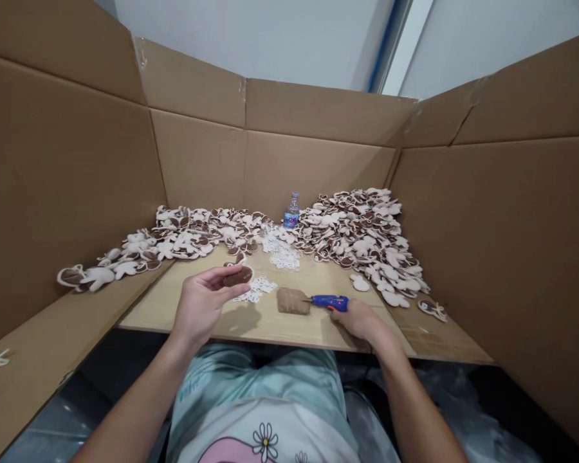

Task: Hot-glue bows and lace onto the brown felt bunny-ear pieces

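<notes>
Pale board inside cardboard walls
Above it my left hand pinches a brown piece; my right hand grips a blue glue gun, its nozzle perhaps touching a brown pad.

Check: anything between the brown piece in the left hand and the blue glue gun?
Nothing tall shows between the brown piece and the blue glue gun. Low things only: small white pieces on the table near the left hand, and a brown pad at the nozzle.
</notes>
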Motion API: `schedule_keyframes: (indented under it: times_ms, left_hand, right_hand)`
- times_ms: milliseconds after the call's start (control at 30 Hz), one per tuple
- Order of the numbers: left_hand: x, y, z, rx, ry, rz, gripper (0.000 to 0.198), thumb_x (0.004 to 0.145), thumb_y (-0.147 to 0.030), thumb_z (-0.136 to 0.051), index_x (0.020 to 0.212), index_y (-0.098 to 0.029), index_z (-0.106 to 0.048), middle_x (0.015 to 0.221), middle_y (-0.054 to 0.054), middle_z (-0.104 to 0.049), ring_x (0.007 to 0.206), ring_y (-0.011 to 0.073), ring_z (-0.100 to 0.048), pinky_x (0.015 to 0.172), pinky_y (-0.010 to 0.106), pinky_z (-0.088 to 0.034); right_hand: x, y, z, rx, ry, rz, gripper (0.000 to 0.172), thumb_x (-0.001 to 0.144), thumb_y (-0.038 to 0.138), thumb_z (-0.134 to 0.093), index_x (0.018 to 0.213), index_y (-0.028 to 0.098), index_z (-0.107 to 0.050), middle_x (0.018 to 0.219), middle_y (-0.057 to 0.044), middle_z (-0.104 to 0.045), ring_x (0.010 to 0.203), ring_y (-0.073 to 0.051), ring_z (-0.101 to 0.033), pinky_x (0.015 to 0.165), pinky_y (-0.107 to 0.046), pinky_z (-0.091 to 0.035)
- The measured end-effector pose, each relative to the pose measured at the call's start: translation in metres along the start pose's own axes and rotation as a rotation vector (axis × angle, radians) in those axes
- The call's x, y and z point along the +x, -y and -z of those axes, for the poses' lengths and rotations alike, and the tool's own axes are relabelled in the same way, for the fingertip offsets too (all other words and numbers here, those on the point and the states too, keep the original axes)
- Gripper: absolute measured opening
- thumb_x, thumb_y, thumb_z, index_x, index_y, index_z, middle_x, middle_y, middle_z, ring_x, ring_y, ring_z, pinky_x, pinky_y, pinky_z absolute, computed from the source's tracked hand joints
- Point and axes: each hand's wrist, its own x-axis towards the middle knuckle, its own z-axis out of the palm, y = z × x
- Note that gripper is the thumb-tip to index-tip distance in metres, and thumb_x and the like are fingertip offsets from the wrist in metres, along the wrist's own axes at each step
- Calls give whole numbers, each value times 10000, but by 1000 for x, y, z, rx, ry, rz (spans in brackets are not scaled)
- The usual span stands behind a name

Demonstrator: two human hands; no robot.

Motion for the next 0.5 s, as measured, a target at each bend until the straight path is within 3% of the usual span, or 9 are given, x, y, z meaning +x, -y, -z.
schedule_keyframes:
  times_ms: [133,233,333,500]
  left_hand:
    - [4,-1,2,-24,-10,29,368,535,-158,-910,881,-162,-786,897,68,-805,860,218,-745,820,308,-593]
    - [6,0,4,-16,-5,49,381,517,-143,-911,876,-157,-785,868,66,-806,849,219,-746,815,313,-596]
    - [7,0,5,0,-1,68,384,514,-132,-906,878,-158,-787,865,64,-806,847,217,-746,803,305,-596]
    - [8,-1,8,39,10,65,373,523,-133,-897,878,-162,-789,871,71,-806,841,223,-744,776,305,-594]
  right_hand:
    - [-7,3,8,-33,-12,3,312,765,362,-687,526,175,-616,478,-55,-635,408,-157,-542,405,-246,-294]
    - [-9,15,15,-46,-59,77,243,832,328,-618,722,131,-708,616,-98,-710,515,-187,-619,454,-252,-350]
    - [4,42,15,-31,-32,266,197,861,224,-575,910,124,-738,816,-106,-765,681,-186,-683,592,-245,-443]
    - [60,90,-12,-61,149,622,158,816,112,-645,926,167,-744,964,-65,-762,871,-180,-680,787,-257,-486]
